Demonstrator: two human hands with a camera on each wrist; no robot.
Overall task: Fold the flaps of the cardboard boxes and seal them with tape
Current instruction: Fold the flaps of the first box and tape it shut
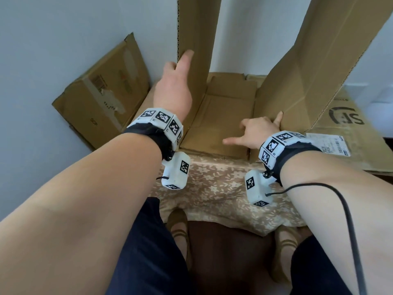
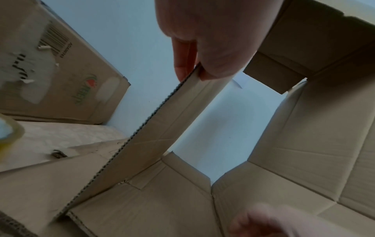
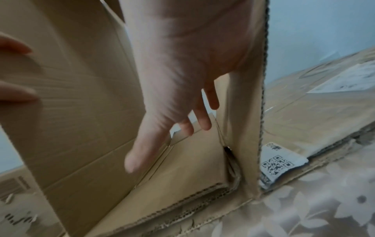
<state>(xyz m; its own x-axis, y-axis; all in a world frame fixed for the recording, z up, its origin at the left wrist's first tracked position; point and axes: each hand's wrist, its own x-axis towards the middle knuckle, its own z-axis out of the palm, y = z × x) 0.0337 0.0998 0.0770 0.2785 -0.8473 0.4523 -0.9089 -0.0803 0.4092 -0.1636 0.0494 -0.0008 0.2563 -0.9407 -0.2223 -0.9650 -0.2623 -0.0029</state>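
An open cardboard box (image 1: 225,116) sits on the flowered table, its base flat and two tall flaps standing up. My left hand (image 1: 182,60) pinches the near edge of the left flap (image 1: 200,39) between thumb and fingers; the left wrist view shows that pinch (image 2: 190,70) on the corrugated edge. My right hand (image 1: 255,130) is lower, fingers straight and spread, touching the near bottom edge of the right flap (image 1: 308,60). In the right wrist view this hand (image 3: 182,128) lies against the flap's inner face. A blurred roll of clear tape (image 2: 8,133) shows at the far left.
A flattened box (image 1: 102,99) leans on the white wall at the left. Another flat box (image 1: 344,128) with a logo and a shipping label lies at the right. The flowered tablecloth (image 1: 212,184) hangs over the near table edge, above my legs and feet.
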